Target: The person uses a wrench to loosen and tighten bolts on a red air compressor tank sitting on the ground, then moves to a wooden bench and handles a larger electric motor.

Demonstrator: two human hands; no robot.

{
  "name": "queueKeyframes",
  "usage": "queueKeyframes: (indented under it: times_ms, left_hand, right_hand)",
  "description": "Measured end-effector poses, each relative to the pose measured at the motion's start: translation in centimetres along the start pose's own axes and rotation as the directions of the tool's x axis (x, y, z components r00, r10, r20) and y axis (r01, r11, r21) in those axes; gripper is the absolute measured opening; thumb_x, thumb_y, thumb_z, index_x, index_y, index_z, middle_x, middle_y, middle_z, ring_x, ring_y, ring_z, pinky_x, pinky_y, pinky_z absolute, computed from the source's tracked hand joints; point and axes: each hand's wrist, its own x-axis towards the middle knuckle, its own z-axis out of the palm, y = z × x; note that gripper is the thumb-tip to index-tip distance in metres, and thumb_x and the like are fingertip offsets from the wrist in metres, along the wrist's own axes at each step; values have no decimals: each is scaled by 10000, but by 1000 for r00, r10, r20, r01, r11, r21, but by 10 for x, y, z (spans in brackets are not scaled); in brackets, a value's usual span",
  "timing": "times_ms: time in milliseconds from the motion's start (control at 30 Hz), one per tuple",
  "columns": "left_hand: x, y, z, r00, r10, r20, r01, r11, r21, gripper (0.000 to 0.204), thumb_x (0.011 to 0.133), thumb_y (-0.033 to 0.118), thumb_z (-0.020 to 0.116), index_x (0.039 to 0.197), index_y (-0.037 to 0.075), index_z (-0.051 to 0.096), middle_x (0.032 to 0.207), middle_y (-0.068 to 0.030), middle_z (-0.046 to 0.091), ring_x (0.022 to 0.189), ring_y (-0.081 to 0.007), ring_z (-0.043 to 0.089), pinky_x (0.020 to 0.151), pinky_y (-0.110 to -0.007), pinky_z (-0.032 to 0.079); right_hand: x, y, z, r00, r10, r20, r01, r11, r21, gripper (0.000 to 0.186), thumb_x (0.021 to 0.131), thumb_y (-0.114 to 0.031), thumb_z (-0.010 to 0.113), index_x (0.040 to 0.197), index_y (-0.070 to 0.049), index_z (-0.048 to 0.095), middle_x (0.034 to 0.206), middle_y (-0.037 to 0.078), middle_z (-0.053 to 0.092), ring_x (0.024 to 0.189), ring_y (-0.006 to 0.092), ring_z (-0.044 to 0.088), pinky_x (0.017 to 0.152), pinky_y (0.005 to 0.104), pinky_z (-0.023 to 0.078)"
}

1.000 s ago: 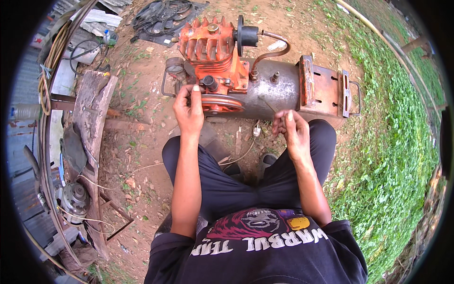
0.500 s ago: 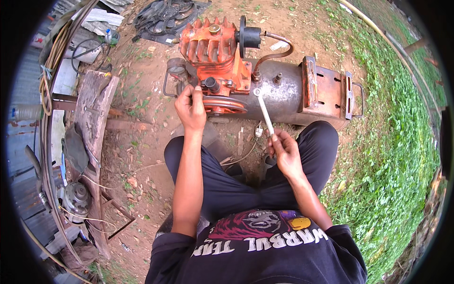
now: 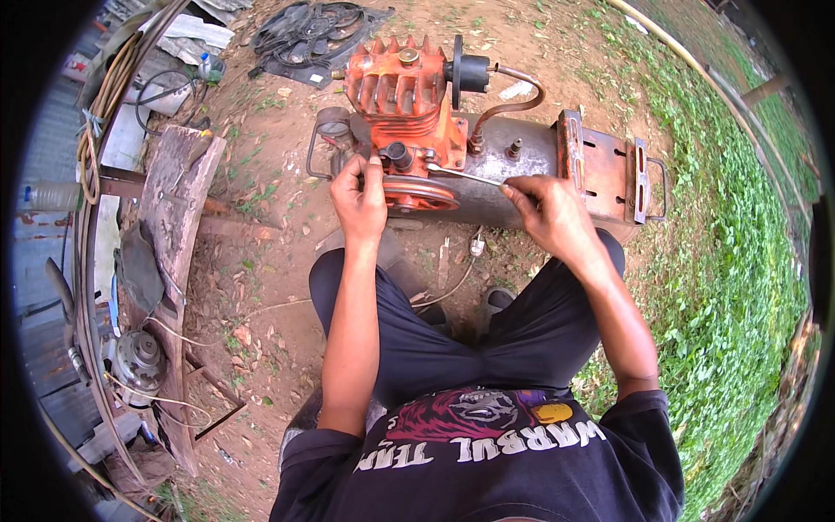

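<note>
An orange finned compressor pump (image 3: 402, 91) sits on a dark, worn tank (image 3: 531, 155) in front of me. My right hand (image 3: 561, 216) grips a silver wrench (image 3: 470, 177) by its near end. The wrench lies almost level, its far end at a bolt just right of a round black cap (image 3: 399, 156) on the pump. On the cap's other side, my left hand (image 3: 359, 198) is closed with thumb and finger pinched at the pump's front; whatever is between them is hidden. Below the cap is an orange pulley wheel (image 3: 422, 193), close to the left fingers.
A pressure gauge (image 3: 333, 129) and a metal handle stand left of the pump. A bent copper pipe (image 3: 541, 91) rises at its right. A slotted orange bracket (image 3: 600, 165) tops the tank. A cable with a white plug (image 3: 477, 247) lies before me; a weathered plank (image 3: 165, 217) stands left.
My right hand has moved up and right, swinging the wrench from steeply upright to nearly level, its end now at the bolt. The left hand stays at the pump's front.
</note>
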Motion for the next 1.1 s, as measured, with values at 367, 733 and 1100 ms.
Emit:
queueKeyframes:
  times_ms: [367,733,1100]
  left_hand:
    - [1,1,-2,1000,-11,-7,11,999,45,362,940,105,560,626,70,383,600,75,354,592,-30,299,506,-252,244]
    - [1,0,-2,1000,20,18,-20,999,33,351,941,109,555,635,62,387,615,67,353,601,-38,310,516,-254,256]
    - [1,-2,-3,999,-25,49,25,1000,4,352,959,116,550,643,73,403,629,79,376,607,-26,316,518,-241,261]
  right_hand:
    - [38,-37,-42,975,-134,178,189,921,-341,170,863,-168,616,892,-39,723,762,205,662,758,375,659,688,477,518]
    - [11,11,-4,994,72,86,-82,990,118,243,881,-207,688,983,13,713,848,183,703,767,252,691,682,364,510]
    - [18,11,-3,996,80,-33,-76,992,97,221,846,-204,701,934,-4,726,864,196,694,807,335,686,715,395,514]
